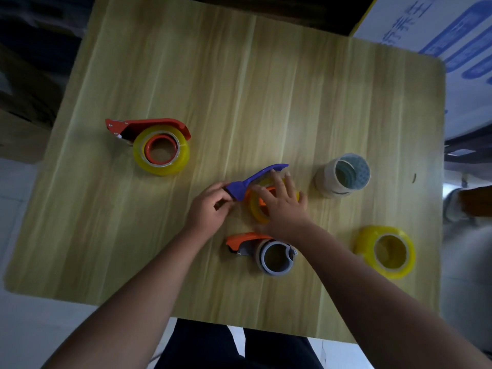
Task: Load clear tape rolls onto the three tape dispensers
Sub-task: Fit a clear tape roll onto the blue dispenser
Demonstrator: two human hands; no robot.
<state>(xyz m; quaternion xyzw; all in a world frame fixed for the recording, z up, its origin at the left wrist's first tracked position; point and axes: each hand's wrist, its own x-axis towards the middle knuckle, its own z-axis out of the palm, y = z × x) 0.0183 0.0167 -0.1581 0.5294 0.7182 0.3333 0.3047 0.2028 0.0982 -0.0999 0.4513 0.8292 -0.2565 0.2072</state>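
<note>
Purple plastic marks the dispenser [250, 182] at mid-tabletop [239, 89], its front end pinched in the curled left hand [210, 206]. Splayed flat, the right hand [282, 203] presses on the yellowish tape roll [259, 209] seated in it, gripping nothing. Nearby lie a red loaded dispenser [149, 129], an orange-grey dispenser [263, 250] and a spare yellow roll [386, 251].

Right hand [282, 203] covers most of the yellowish clear tape roll [257, 213] on the purple plastic dispenser [250, 181]; seating not discernible. Left hand [210, 206] hides the dispenser's blade end. White-and-blue printed carton [436, 30], top right, cut by frame edge; lettering blurred.
</note>
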